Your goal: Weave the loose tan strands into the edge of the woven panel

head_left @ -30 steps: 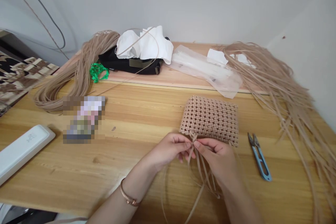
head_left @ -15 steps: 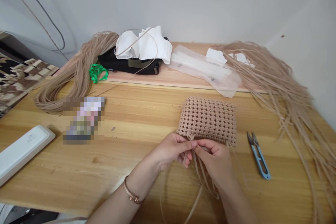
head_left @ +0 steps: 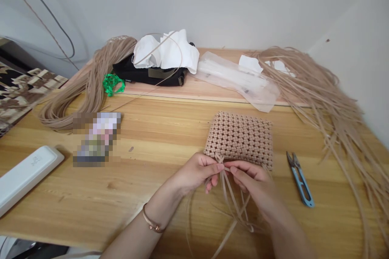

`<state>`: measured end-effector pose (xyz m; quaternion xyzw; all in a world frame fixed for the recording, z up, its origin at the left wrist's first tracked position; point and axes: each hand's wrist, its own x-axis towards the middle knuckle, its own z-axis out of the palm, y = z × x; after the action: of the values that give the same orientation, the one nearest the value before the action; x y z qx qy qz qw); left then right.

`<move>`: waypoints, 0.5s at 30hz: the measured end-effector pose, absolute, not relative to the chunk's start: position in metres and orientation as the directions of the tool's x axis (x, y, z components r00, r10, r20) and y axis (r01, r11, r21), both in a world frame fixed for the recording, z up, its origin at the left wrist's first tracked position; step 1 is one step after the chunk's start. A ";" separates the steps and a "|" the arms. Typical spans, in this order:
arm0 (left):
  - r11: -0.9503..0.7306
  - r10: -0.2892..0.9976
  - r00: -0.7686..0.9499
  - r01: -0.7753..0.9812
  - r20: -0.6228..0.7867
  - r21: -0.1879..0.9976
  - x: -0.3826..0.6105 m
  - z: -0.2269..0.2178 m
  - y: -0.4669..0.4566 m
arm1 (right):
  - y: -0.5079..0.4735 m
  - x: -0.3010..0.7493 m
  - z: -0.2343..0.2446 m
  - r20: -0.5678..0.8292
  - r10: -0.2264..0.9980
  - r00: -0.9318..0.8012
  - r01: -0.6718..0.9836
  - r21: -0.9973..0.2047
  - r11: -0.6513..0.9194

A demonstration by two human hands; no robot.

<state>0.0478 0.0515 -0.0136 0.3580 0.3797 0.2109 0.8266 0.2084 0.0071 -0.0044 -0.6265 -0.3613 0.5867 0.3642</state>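
Note:
A flat woven panel of tan cord [head_left: 238,135] lies on the wooden table [head_left: 60,194], with several flat tan strands [head_left: 232,198] hanging from its lower edge toward me. My left hand [head_left: 194,174] pinches these strands near the panel's edge, between thumb and fingers. Just beside it, my right hand [head_left: 252,182] grips them too, its fingertips almost meeting the left hand's. Blue-handled thread snips [head_left: 299,180] lie to the right of my right hand, not touching it.
Long bundles of tan strands [head_left: 328,105] [head_left: 91,85] spread on both sides. A raised shelf holds a black bag [head_left: 148,73], white tissue [head_left: 165,50] and a plastic sleeve [head_left: 237,79]. A pixelated packet [head_left: 97,139] and a white case [head_left: 28,180] lie to the left.
My right hand has shifted slightly right and the hanging strands have spread further apart. The panel and snips stay in place on the table.

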 end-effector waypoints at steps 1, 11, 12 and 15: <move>0.658 0.613 0.629 -0.073 -0.478 0.749 0.047 -0.014 0.051 | 0.007 0.210 -0.003 -0.460 0.887 0.038 0.070 -0.884 -0.462; 0.648 0.594 0.669 -0.070 -0.447 0.758 0.047 -0.018 0.052 | 0.007 0.216 0.005 -0.378 0.923 -0.074 0.336 -0.881 -0.334; 0.646 0.596 0.671 -0.075 -0.441 0.759 0.046 -0.019 0.051 | 0.007 0.216 0.006 -0.377 0.923 -0.072 0.341 -0.879 -0.333; 0.640 0.596 0.680 -0.081 -0.427 0.764 0.046 -0.021 0.051 | 0.007 0.215 0.006 -0.379 0.924 -0.056 0.354 -0.873 -0.336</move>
<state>0.0461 0.0508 -0.0209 0.3732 0.3455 0.2022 0.8369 0.2149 0.0071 0.0058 -0.6300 -0.5069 0.5208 0.2736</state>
